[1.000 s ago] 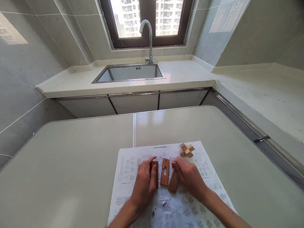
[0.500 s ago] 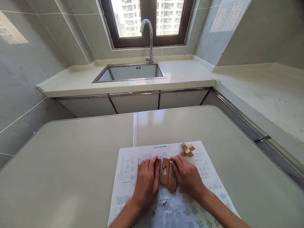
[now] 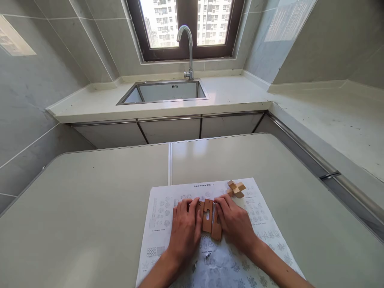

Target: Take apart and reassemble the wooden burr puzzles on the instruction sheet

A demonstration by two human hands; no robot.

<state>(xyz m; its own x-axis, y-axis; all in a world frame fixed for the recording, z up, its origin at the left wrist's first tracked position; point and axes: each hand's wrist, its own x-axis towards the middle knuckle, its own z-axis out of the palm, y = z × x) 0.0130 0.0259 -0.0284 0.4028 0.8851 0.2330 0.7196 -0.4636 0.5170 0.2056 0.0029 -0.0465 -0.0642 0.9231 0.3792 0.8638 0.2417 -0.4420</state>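
Note:
Several brown notched wooden puzzle pieces lie side by side on a printed sheet. The middle puzzle piece point(image 3: 207, 225), marked 1, shows a slot-shaped gap along its length. My left hand point(image 3: 186, 224) is curled over the puzzle piece marked 2 point(image 3: 200, 205), with its thumb along the near side; part of another piece shows under the fingers. On the other side, my right hand point(image 3: 237, 218) has its fingers bent against the right-hand puzzle piece point(image 3: 216, 231) and covers part of it. That piece sits slightly lower and tilted beside the middle one.
The printed paper sheet point(image 3: 162, 196) carries small diagrams and lies on a pale table point(image 3: 90, 208). An assembled light-wood cross puzzle point(image 3: 236, 189) rests near its top right corner. Beyond the table are a counter with a sink point(image 3: 168, 100) and a faucet point(image 3: 191, 52).
The puzzle pieces have drawn closer together, with the middle and right ones shifting slightly left. More of the pieces under my left fingers now shows.

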